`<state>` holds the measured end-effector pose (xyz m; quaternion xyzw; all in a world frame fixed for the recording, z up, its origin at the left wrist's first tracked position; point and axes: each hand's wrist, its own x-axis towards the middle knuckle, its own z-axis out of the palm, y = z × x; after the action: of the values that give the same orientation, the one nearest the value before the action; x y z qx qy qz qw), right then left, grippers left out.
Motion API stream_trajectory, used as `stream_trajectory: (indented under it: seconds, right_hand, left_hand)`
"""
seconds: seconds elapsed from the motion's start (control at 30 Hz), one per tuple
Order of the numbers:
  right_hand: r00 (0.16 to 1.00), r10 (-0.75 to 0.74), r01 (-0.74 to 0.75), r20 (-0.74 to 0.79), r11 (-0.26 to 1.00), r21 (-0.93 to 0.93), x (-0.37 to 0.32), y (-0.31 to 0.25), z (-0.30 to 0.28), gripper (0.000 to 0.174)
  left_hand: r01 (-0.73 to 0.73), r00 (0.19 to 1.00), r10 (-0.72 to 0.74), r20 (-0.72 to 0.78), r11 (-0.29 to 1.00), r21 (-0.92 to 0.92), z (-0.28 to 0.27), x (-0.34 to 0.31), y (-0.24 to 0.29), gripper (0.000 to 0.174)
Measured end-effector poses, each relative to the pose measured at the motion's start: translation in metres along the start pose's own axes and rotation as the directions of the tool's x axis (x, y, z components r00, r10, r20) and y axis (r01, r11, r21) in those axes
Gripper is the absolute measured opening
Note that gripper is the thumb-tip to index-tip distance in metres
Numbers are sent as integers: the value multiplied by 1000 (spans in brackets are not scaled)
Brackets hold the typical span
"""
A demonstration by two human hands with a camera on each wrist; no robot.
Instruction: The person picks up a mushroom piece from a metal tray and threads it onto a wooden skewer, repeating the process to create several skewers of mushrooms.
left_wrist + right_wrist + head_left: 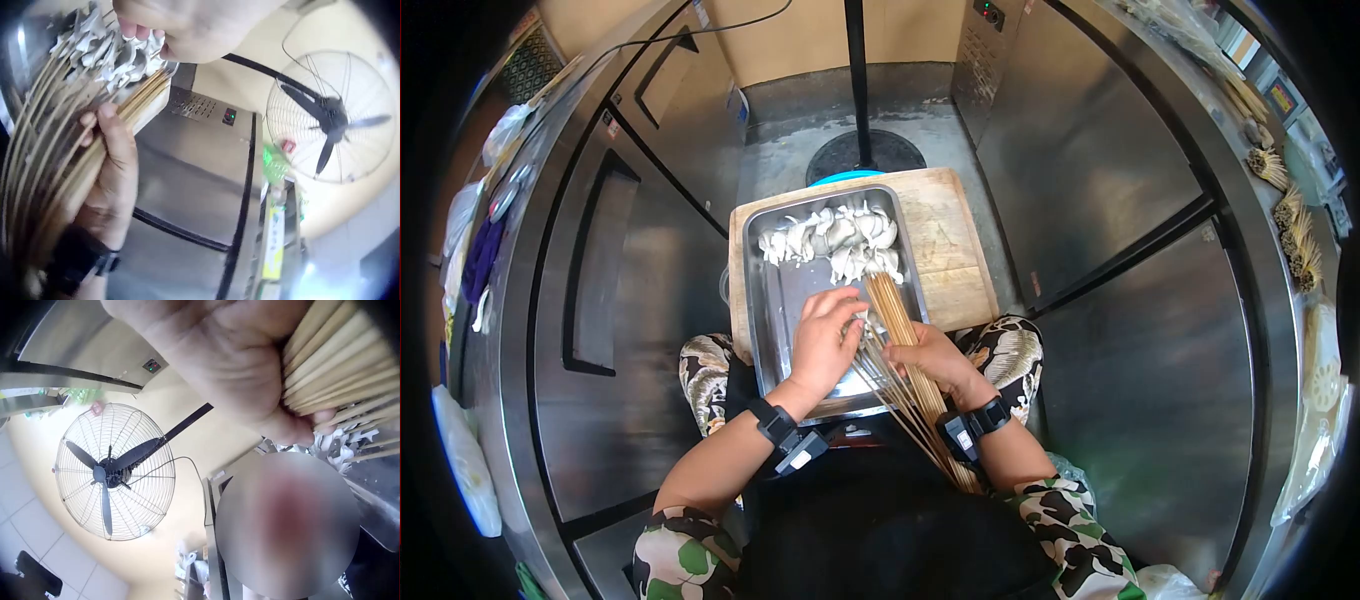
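Observation:
A thick bundle of wooden skewers (892, 310) lies in the grip of the right hand (935, 358), its thumb across the sticks. Several thinner skewers (897, 392) fan out to its left, with white mushroom-like pieces at their upper ends. The left hand (825, 340) is over the metal tray, fingers bent and fingertips at a white piece (865, 317) by these ends. In the left wrist view the left hand (194, 28) is above white pieces (119, 56), and the right hand (112, 169) holds the sticks. More white pieces (835, 232) fill the tray's far end.
The metal tray (772, 330) rests on a wooden board (950, 240) in front of the person's knees. Steel cabinets (1115, 200) stand on both sides. Beyond the board a black pole (857, 90) rises from a round base. Bundled sticks (1290, 225) lie on the right-hand counter.

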<state>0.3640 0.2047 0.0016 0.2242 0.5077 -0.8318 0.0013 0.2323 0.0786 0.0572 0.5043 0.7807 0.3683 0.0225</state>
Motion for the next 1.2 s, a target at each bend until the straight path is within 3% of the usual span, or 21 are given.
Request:
stream_trajectory:
  seconds: [0.1, 0.17, 0.3, 0.4, 0.53, 0.63, 0.73, 0.93, 1.03, 1.2]
  right_hand:
    - [999, -34, 35, -28, 999, 13, -7, -7, 3, 13]
    - [997, -48, 48, -59, 999, -1, -15, -21, 9, 13]
    - [1000, 21, -21, 3, 992, 121, -17, -24, 9, 14]
    - [996, 86, -90, 32, 983, 159, -8, -7, 2, 14]
    - [991, 127, -131, 36, 975, 181, -9, -7, 3, 15]
    - [993, 111, -117, 38, 972, 205, -10, -9, 1, 16]
    - [995, 96, -99, 27, 973, 208, -8, -5, 0, 17]
    - [996, 84, -90, 40, 974, 210, -8, -5, -4, 18]
    - [995, 86, -93, 44, 974, 207, -9, -6, -6, 17]
    - [995, 103, -103, 15, 965, 241, -10, -8, -3, 16]
  left_hand:
    - [-88, 992, 82, 98, 995, 55, 4, -3, -10, 18]
    - [-74, 990, 63, 124, 994, 81, 4, -5, -12, 17]
    - [-72, 985, 57, 162, 994, 85, 4, -9, -20, 15]
    - [-86, 983, 87, 162, 996, -14, 2, -3, -21, 14]
    - [93, 995, -81, 56, 955, -281, 10, 16, -47, 11]
    - [404, 889, -458, 2, 783, -472, 36, 37, -104, 14]
    - [547, 812, -584, -4, 762, -346, 50, 55, -136, 25]
    - [602, 798, -599, 69, 797, -45, 71, 71, -148, 36]
    - [590, 807, -590, 42, 807, -9, 71, 73, -140, 37]
    - [530, 846, -532, 32, 834, -155, 69, 66, -140, 33]
